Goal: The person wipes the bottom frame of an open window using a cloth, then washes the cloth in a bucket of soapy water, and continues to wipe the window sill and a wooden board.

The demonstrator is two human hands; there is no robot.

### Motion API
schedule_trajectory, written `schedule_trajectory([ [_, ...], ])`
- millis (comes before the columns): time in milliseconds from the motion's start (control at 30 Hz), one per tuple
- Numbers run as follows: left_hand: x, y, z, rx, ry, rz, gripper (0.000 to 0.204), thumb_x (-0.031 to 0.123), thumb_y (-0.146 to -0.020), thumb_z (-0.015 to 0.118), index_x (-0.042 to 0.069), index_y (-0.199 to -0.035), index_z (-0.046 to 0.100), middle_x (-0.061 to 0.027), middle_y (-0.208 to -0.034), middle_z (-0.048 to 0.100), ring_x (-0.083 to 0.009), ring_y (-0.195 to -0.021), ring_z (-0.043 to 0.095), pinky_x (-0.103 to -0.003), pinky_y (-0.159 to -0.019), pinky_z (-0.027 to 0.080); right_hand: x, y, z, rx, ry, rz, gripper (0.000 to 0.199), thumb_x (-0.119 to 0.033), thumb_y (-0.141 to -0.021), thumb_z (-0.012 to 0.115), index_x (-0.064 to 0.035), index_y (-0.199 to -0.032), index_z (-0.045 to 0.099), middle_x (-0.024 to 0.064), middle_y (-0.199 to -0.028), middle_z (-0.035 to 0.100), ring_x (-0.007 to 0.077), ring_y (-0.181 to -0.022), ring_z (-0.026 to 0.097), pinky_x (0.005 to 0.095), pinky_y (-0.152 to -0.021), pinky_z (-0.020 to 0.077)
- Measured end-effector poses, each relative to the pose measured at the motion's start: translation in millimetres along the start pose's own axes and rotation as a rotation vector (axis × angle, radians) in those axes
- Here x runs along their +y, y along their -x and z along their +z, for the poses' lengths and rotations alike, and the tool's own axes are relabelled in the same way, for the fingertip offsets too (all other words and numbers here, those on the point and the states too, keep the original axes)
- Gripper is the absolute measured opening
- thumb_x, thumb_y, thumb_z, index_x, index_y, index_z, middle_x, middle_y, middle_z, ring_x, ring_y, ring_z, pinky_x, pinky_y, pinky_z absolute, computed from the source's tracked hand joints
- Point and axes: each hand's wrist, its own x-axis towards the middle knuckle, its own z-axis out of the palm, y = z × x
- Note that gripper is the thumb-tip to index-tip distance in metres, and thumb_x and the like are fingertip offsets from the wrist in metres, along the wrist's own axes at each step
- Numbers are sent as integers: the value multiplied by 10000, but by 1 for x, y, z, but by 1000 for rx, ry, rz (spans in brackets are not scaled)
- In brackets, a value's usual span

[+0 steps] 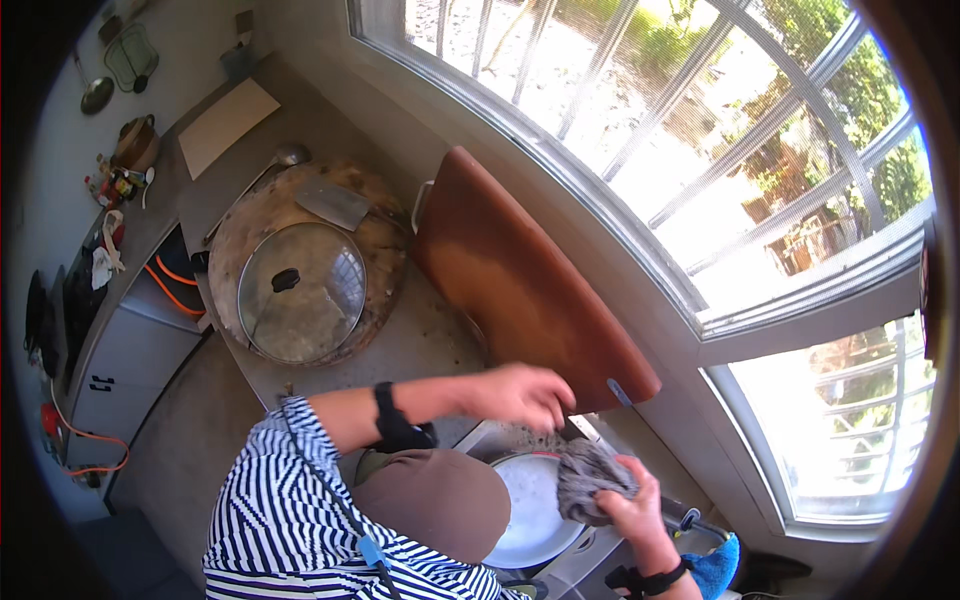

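Observation:
A crumpled grey cloth (592, 482) is gripped in my right hand (632, 502), with the fingers and thumb closed around its right side. It is over the right edge of a white basin (538, 515) that sits in the sink. My left hand (522, 397) hovers to the upper left of the cloth, near the sink's far edge. Its fingers are loosely bent, a little blurred, and nothing shows in them. Just beyond that hand, a large reddish-brown board (530, 290) leans against the wall below the window.
A round wooden chopping block (385, 295) holds a glass lid (303, 318), a cleaver (335, 205) and a ladle (290, 155). A tan flat board (228, 125) lies farther left on the counter. A bright blue cloth (712, 570) is beside my right wrist, near the faucet (690, 518).

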Motion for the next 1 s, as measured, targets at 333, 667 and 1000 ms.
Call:
schedule_trajectory([
  [333,46,63,-211,1273,-323,564,370,307,-969,390,9,-1070,584,-76,-1005,617,-140,-910,553,-278,-856,414,-205,-108,-7,117,98,-648,449,-123,-611,599,14,-1034,538,129,-980,600,209,-909,576,310,-833,444],
  [667,42,10,-249,969,-136,469,572,470,-957,331,-19,-951,628,-67,-908,655,-125,-867,580,-298,-803,440,-275,-273,98,280,758,-944,509,-354,-663,652,-97,-1096,581,139,-1056,571,360,-999,517,422,-853,451],
  [1000,32,-13,-242,1507,-906,513,330,261,-899,432,-20,-819,587,-229,-778,600,-442,-779,549,-481,-643,435,-265,-282,121,102,782,-764,612,-429,-667,670,-96,-1167,554,212,-1077,567,379,-983,560,417,-845,463],
])
